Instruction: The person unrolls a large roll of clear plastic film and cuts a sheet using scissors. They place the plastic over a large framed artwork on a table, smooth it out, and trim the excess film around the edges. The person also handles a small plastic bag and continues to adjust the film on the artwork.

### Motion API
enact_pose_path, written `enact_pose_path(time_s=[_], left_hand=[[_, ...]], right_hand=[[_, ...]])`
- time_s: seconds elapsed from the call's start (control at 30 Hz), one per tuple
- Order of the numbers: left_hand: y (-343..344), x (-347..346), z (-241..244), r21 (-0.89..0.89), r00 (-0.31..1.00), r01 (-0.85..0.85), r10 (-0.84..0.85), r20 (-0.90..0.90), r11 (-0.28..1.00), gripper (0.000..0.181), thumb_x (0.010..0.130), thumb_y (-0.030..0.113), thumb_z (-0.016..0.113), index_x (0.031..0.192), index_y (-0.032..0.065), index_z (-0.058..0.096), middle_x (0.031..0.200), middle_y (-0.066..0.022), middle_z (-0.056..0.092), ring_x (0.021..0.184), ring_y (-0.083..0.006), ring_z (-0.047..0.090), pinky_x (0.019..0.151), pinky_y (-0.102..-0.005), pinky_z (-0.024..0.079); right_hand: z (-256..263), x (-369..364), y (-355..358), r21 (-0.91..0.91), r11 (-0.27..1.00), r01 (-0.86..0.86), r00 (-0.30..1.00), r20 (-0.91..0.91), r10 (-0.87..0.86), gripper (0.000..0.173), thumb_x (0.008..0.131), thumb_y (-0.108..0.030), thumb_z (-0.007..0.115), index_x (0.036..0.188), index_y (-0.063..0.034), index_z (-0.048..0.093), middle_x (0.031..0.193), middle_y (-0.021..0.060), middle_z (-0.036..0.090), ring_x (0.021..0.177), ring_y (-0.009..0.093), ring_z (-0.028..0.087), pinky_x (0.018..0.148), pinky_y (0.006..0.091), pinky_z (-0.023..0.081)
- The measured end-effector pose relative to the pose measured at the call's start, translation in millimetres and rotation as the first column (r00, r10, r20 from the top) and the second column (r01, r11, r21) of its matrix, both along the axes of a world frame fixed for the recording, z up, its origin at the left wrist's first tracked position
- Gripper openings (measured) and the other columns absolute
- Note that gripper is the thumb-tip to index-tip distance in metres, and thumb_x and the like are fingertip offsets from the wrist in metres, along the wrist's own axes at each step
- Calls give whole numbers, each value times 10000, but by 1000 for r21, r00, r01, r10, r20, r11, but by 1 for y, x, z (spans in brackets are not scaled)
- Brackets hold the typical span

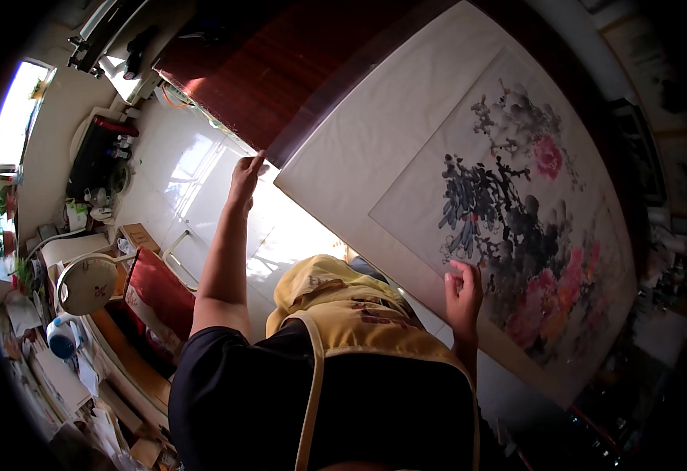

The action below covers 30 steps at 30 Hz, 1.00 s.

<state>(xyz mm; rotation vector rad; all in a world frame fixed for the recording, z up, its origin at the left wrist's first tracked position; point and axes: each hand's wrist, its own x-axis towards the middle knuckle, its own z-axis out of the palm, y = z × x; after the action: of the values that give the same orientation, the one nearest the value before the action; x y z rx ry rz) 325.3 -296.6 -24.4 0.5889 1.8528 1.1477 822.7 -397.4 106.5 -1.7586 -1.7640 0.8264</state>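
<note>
An ink-and-colour flower painting (496,235) on thin paper lies on a larger white sheet (343,165), which covers the right part of a dark red table (249,76). Its blossoms are pink and orange, its leaves grey to black. My left hand (245,179) is at the near edge of the table, fingertips by a strip (314,120) that looks like clear film beside the white sheet. Whether those fingers pinch anything is unclear. Over the lower edge of the painting hovers my right hand (464,291), thumb and forefinger apart, with nothing visible in it.
A yellow apron (343,306) covers my front. Behind me on the left are a chair with a red cushion (158,288), a round hand fan (87,284) and stacked papers (61,377). Sunlight falls on the tiled floor (202,165). Dim clutter lies at the far right.
</note>
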Motion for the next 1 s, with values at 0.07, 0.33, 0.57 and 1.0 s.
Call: enact_pose_path(time_s=[0.07, 0.33, 0.57, 1.0], left_hand=[[-4, -1, 5, -41, 984, 140, -144, -101, 989, 396, 877, 376, 708, 945, -7, 633, 831, -64, 619, 794, -173, 560, 745, -322, 462], [3, 57, 119, 18, 703, 427, -320, -636, 904, 155, 890, 177, 644, 901, 24, 625, 760, -128, 643, 695, -259, 639, 661, -351, 498], [18, 120, 128, 47, 218, 937, -474, -853, 345, 189, 831, 150, 669, 760, 73, 511, 646, -72, 547, 604, -274, 587, 602, -392, 488], [81, 100, 101, -7, 83, 989, -587, -805, 148, 641, 893, 365, 629, 1418, 61, 423, 1455, -125, 431, 1396, -279, 345, 1154, -431, 268]], right_hand=[[-2, 1, 13, 0, 999, -39, 999, -8, 39, 248, 871, -20, 616, 1118, -39, 596, 1020, 94, 577, 788, 179, 616, 694, 307, 507], [-2, -39, 77, -114, 984, -140, 972, -207, 114, 193, 889, -55, 640, 1076, -19, 611, 1017, 105, 615, 799, 171, 651, 673, 278, 518], [-23, -157, 134, -277, 946, -171, 861, -508, 7, 331, 957, -237, 617, 1191, -12, 555, 1009, 68, 633, 847, 112, 623, 740, 246, 510], [-51, -182, 134, -394, 906, 156, 921, -273, -278, 72, 915, -96, 641, 940, -29, 637, 667, 15, 627, 582, 87, 594, 547, 241, 470]])
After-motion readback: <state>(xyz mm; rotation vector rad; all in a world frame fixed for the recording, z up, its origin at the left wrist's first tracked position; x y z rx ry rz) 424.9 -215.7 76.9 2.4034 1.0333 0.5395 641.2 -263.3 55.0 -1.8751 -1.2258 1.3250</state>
